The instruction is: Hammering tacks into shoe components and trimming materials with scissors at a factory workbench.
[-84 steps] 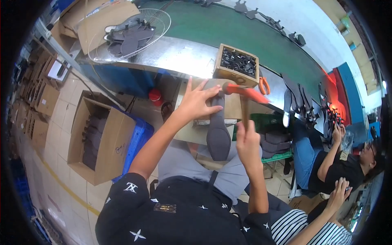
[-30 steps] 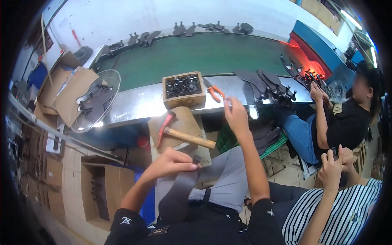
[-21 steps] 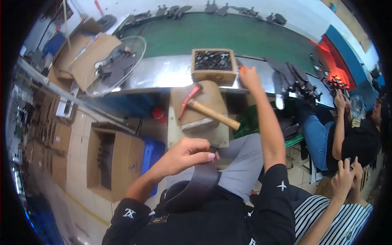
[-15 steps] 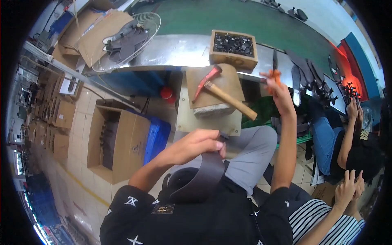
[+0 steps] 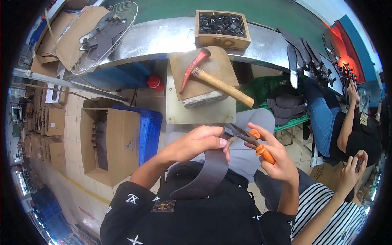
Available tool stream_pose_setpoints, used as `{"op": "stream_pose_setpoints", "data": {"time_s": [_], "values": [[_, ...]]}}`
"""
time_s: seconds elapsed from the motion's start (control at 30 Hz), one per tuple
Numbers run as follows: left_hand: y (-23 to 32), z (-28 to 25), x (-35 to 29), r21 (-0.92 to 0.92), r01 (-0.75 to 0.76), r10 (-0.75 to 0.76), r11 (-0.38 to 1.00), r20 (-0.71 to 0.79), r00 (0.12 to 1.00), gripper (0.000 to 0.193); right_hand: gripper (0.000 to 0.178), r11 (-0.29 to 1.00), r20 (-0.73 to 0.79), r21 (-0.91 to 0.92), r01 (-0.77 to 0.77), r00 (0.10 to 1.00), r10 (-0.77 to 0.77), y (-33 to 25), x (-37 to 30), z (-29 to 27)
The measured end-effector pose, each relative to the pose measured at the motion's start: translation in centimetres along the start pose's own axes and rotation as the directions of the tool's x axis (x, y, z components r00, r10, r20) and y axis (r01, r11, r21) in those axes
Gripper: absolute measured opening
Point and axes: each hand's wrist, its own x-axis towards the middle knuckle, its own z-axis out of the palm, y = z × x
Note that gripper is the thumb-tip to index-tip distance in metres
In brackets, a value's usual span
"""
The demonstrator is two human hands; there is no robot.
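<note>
Gripping one end of a dark grey strap (image 5: 206, 173) at centre frame, the left hand (image 5: 196, 143) is closed round it, and the strap curves down toward the lower centre over the person's black shirt. The right hand (image 5: 275, 159), just right of centre, is closed on the orange handles of a pair of pliers (image 5: 249, 139), whose dark nose points left and meets the strap's upper end beside the left fingers. Above the hands, a hammer (image 5: 216, 79) with a red head and wooden handle lies on a brown board (image 5: 220, 65) set on a stone block (image 5: 202, 99). A wooden box (image 5: 220, 41) of small dark parts stands at upper centre. An open cardboard carton (image 5: 118, 143) sits at left.
</note>
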Motion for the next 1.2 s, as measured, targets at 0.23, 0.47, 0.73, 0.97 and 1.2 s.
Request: {"op": "stream_pose_setpoints", "data": {"time_s": [0.23,0.47,0.73,0.97,1.2], "values": [[-0.9,-0.4,0.1,0.038,0.001,-0.001,0.999,0.001,1.0,0.027,0.038,0.999,0.027,-0.036,-0.034,0.999,0.035,-0.3,0.6,0.5],[-1.5,-0.1,0.1,0.034,-0.028,0.029,0.999,-0.025,0.999,0.034,0.037,0.997,-0.018,-0.011,-0.077,0.997,0.076,-0.6,0.7,0.9],[-1.0,-0.5,-0.7,0.148,0.009,0.006,0.989,-0.097,0.995,0.03,0.018,0.995,-0.085,-0.094,0.011,0.996,-0.019,-1.4,1.1,1.7],[-0.7,-0.4,-1.1,0.18,0.002,0.017,0.984,-0.106,0.994,0.029,0.016,0.995,-0.098,-0.073,-0.068,0.993,0.061,-2.0,1.1,2.1],[-0.2,-0.4,-1.2,0.238,-0.036,0.059,0.971,-0.091,0.994,0.029,0.023,0.994,-0.053,-0.073,-0.081,0.996,0.077,-2.8,1.6,1.3]]}}
